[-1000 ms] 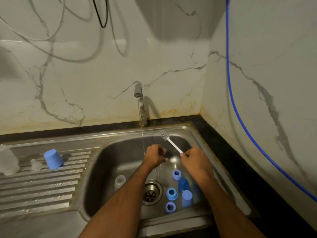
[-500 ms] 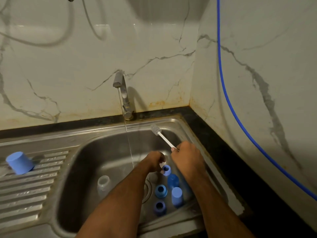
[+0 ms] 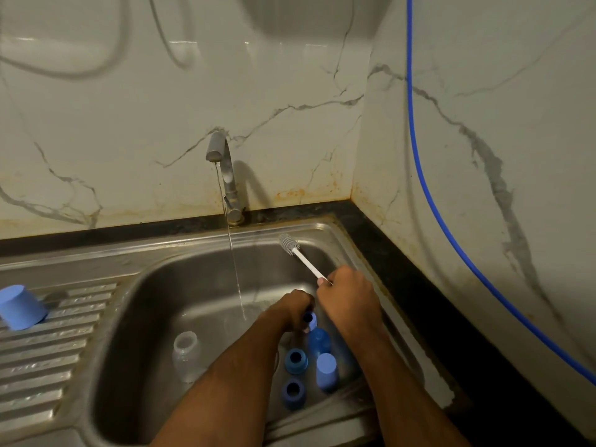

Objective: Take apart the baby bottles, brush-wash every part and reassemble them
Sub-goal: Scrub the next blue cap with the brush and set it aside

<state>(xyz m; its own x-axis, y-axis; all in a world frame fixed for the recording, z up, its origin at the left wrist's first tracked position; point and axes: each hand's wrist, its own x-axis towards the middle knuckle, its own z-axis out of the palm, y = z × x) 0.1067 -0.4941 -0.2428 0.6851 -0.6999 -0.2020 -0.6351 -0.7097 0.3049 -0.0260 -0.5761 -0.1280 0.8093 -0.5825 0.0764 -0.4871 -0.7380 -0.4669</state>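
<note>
Both hands work low inside the sink [image 3: 154,285]. At about five o'clock from the tap [image 3: 222,175], the right hand [image 3: 350,295] grips the end of a thin white brush [image 3: 301,258], bristle head pointing up toward eleven o'clock and clear of everything. Directly at its nine o'clock side, the left hand [image 3: 295,309] curls down over a blue collar ring [image 3: 310,320] on the basin floor; whether it has lifted it I cannot tell. Water [image 3: 234,269] runs in a thin stream just left of the hands.

More blue parts cluster at six o'clock from the hands: two rings [image 3: 296,360] and a cap [image 3: 326,371]. A clear bottle body [image 3: 186,354] lies at nine o'clock from them, and another blue cap [image 3: 21,306] sits out on the drainboard.

These pieces are probably light, stiff plastic, and slippery when wet, so the ring is best pinched across its outer rim.
</note>
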